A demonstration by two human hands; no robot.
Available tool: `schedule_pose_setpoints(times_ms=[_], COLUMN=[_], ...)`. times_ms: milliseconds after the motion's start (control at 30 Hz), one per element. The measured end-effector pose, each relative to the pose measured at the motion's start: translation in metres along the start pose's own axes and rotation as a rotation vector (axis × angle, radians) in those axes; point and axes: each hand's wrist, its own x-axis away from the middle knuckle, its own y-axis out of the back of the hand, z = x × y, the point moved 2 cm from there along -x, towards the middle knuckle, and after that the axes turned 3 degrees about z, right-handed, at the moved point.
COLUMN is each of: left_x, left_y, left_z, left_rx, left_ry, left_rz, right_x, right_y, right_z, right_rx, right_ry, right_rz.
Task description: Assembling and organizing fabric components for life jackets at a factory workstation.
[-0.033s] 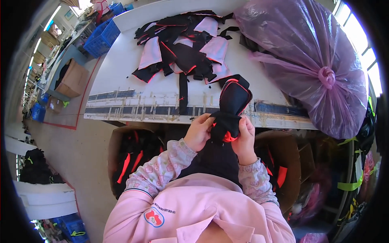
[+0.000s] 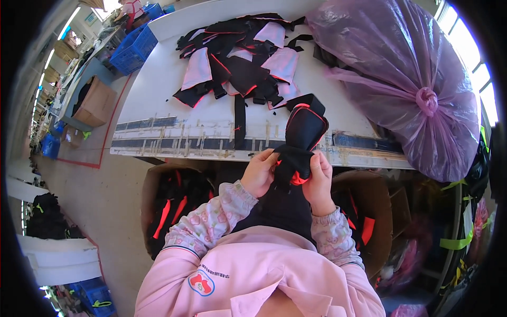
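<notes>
STEP: judged mid-handling | left hand [image 2: 260, 171], right hand [image 2: 320, 177]: fingers clamped on black red-piped fabric pouch [image 2: 302, 134] at white worktable [image 2: 158, 95] near edge | NEXT: likely needs steady two-handed grip.

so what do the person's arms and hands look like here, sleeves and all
Both hands are bare, no gloves: the left hand and the right hand. Each forearm wears a pale sleeve with a small pink flower print, gathered snug at the wrist. Over the sleeves sits a plain pink vest-like top with a round red and white badge on the chest. No rings or watch show.
</notes>
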Motion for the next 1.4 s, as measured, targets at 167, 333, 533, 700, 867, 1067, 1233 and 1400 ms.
schedule_pose_setpoints(times_ms=[167,333,533,700,867,1067,1233,1400], left_x=[0.026,0.028,0.039,0.04,0.022,0.014,0.02,0.014], left_y=[-0.005,-0.019,-0.02,-0.044,-0.04,-0.017,-0.033,-0.032], left_z=[-0.016,-0.006,-0.032,-0.054,-0.062,-0.032,-0.065,-0.056], left_rx=[0.287,0.34,0.365,0.189,0.293,-0.1,-1.026,-1.09], left_ry=[0.056,0.129,0.08,-0.015,-0.184,-0.261,-1.087,-0.823], left_rz=[0.239,0.605,0.472,0.395,0.197,0.098,-0.33,0.143], right_x=[0.01,0.017,0.017,0.023,0.004,0.029,0.028,0.027], right_y=[-0.002,0.025,-0.014,-0.006,-0.012,-0.054,-0.044,-0.04], right_z=[-0.003,0.01,0.022,0.004,0.002,-0.017,-0.012,-0.01], right_rx=[0.738,0.764,0.165,-0.116,0.133,0.071,0.128,0.268], right_ry=[0.146,0.281,0.011,-0.161,-0.038,-0.186,-0.208,-0.063], right_rz=[-0.11,-0.311,-0.346,-0.115,-0.037,-0.175,-0.267,-0.391])
